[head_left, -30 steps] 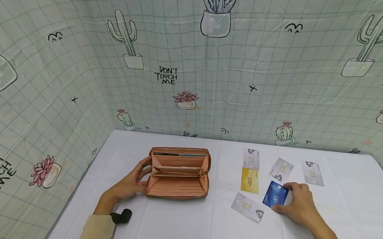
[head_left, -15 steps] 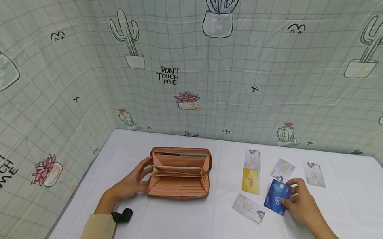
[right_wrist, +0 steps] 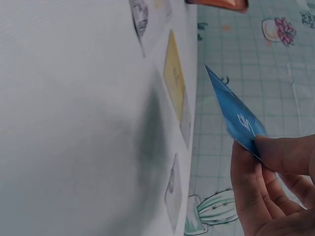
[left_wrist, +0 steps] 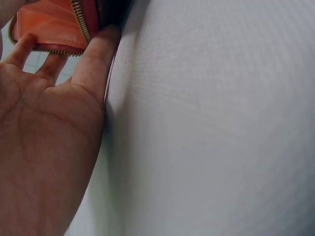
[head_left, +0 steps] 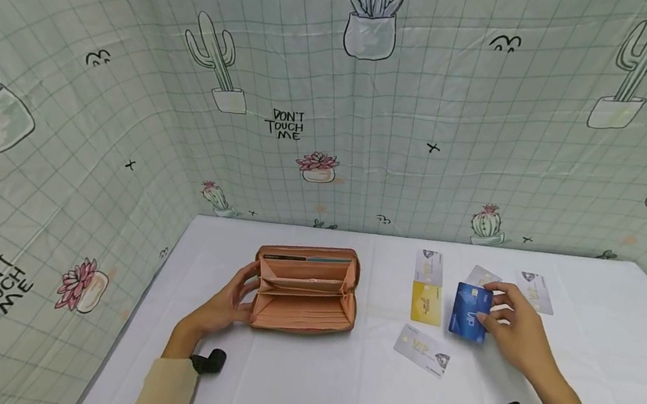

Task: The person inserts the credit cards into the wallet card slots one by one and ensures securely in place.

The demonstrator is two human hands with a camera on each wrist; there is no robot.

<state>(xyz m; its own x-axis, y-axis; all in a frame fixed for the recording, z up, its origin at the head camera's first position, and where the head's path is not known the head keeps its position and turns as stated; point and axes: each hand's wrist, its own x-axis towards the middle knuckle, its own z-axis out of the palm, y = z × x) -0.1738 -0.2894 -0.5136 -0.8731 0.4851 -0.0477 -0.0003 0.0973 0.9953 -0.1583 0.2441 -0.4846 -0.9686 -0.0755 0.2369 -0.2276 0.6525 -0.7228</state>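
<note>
A blue VIP card is pinched along its right edge by my right hand, thumb on its printed face. In the right wrist view the blue card is lifted off the table. An orange-brown zip wallet lies unzipped at the left, its compartments and card slots facing up. My left hand grips the wallet's left edge. In the left wrist view, the thumb presses near the wallet's underside and other fingers reach the brass zip.
Left of the blue card lie a yellow card, a silver card behind it and another silver card in front. Two more silver cards lie behind the right hand, one at the far right. A printed cloth hangs behind the white table.
My right hand has raised the blue card off the table and moved it slightly away from me, now partly covering a silver card. The left hand stays on the wallet.
</note>
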